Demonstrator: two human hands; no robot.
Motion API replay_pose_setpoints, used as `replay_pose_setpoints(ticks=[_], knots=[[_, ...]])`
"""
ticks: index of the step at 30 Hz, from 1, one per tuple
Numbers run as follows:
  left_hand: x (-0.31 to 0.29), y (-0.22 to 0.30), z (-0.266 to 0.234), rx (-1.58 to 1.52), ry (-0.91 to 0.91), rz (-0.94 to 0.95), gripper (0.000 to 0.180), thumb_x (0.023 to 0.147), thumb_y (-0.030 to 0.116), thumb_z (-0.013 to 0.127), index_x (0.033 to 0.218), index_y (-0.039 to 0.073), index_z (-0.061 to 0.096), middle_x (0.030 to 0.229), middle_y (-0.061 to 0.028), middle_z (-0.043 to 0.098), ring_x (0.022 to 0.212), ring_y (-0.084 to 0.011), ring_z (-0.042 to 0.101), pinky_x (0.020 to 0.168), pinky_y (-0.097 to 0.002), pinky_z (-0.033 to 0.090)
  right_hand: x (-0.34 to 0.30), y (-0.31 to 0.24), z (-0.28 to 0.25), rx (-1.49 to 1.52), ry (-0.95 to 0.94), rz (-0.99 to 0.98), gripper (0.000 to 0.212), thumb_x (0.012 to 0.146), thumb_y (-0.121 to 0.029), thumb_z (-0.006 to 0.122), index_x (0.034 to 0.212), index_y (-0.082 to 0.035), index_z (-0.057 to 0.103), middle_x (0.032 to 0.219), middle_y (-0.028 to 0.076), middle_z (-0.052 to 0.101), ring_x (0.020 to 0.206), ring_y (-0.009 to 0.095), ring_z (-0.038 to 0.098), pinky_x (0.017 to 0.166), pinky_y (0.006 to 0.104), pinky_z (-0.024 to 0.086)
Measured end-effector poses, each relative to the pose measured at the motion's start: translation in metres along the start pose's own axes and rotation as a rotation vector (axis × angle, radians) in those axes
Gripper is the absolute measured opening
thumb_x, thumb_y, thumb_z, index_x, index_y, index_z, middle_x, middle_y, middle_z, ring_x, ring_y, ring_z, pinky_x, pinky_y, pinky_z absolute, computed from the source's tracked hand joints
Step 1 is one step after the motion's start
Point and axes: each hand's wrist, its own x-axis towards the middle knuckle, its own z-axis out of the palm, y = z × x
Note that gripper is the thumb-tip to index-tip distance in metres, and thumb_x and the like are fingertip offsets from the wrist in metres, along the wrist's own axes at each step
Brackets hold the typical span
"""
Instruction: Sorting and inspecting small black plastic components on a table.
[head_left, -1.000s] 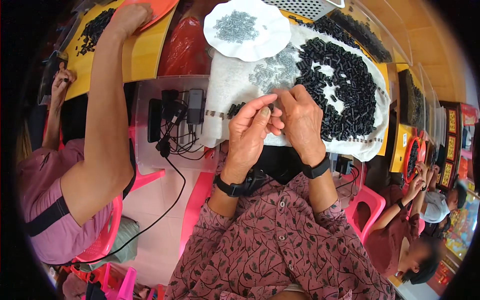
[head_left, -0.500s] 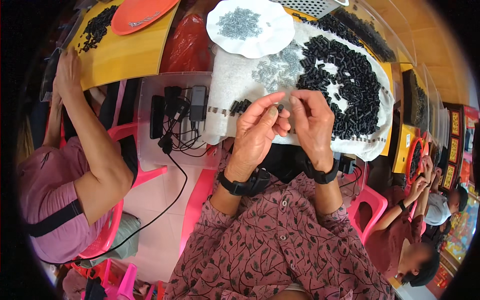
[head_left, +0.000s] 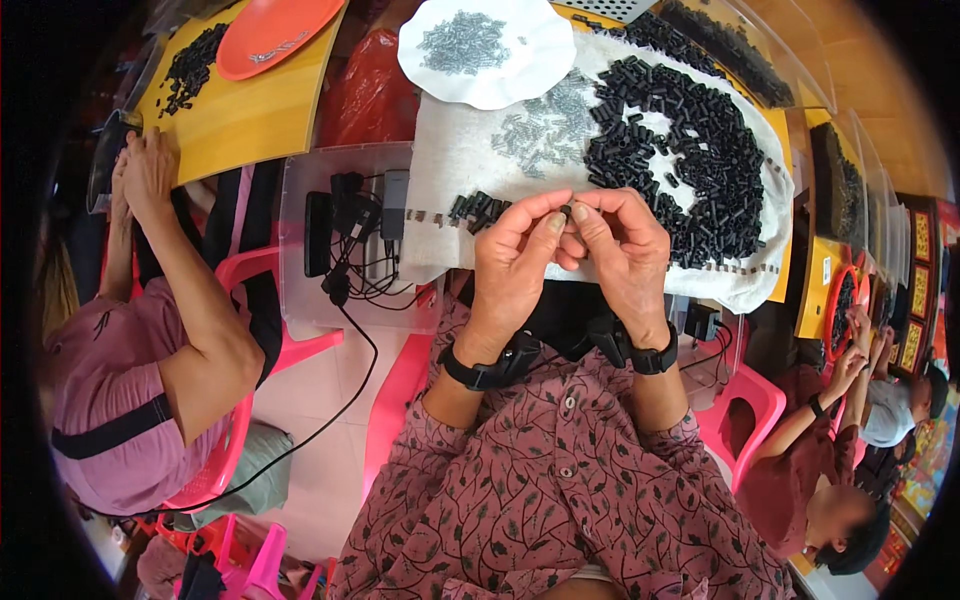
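My left hand (head_left: 515, 258) is closed, pinching a small black tube (head_left: 568, 210) between thumb and fingers. The fingertips of my right hand (head_left: 628, 258) are pressed together and meet the left ones at this tube; whatever lies between them is hidden. Beneath and beyond the hands spreads a white towel (head_left: 450, 165). To the right on it lies a large heap of similar black tubes (head_left: 725, 150), with small clear pieces (head_left: 535, 140) left of the heap. A short row of black tubes (head_left: 478, 210) rests just left of my left hand.
A scalloped white plate (head_left: 548, 72) of clear pieces stands at the towel's far edge. Left sit a clear bin (head_left: 295, 250) with chargers and cables, and a yellow board (head_left: 240, 130) with an orange plate (head_left: 318, 18). Co-workers (head_left: 150, 390) sit on both sides.
My right hand has moved left, so its fingertips now meet those of my left hand at the black tube. The whole view has shifted slightly.
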Motion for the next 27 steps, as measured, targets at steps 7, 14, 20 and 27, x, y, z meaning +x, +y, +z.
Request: replay_pose_setpoints(ticks=[7,14,20,27], knots=[[0.000,-0.002,0.006,0.074,0.028,0.031,0.026,0.105,0.009,0.054,0.128,-0.002,0.060,0.096,-0.0074,0.071,0.073,-0.0120,0.068,0.063,-0.0249,0.057,-0.002,-0.003,-0.002,-0.068,0.038,-0.039,0.006,0.096,-0.004,0.068,0.100,0.000,0.071,0.090,0.001,0.063,0.072,0.005,0.058,0.064,0.0208,0.047],[0.000,-0.001,0.002,-0.294,0.019,-0.112,0.023,0.103,0.011,0.060,0.122,-0.001,0.062,0.103,-0.0095,0.072,0.078,-0.0135,0.069,0.065,-0.0248,0.054,-0.004,-0.002,-0.015,0.288,0.016,0.212,0.012,0.096,-0.008,0.070,0.107,-0.004,0.073,0.087,-0.002,0.071,0.071,0.003,0.056,0.066,0.0186,0.045],[0.002,-0.005,0.000,-0.482,0.005,-0.105,0.023,0.102,0.010,0.062,0.122,0.000,0.064,0.103,-0.0035,0.069,0.082,-0.0091,0.063,0.073,-0.0230,0.050,-0.005,0.000,-0.013,0.348,-0.018,0.171,0.014,0.095,-0.008,0.072,0.108,-0.003,0.073,0.090,-0.002,0.070,0.073,0.004,0.057,0.068,0.0193,0.047],[0.003,-0.005,0.002,-0.528,0.020,-0.127,0.023,0.102,0.009,0.062,0.122,-0.001,0.064,0.098,-0.0009,0.066,0.081,-0.0079,0.060,0.072,-0.0224,0.049,-0.004,0.002,-0.010,0.394,-0.058,0.139,0.013,0.094,-0.007,0.072,0.107,-0.002,0.073,0.092,-0.001,0.070,0.075,0.005,0.058,0.071,0.0201,0.049]])
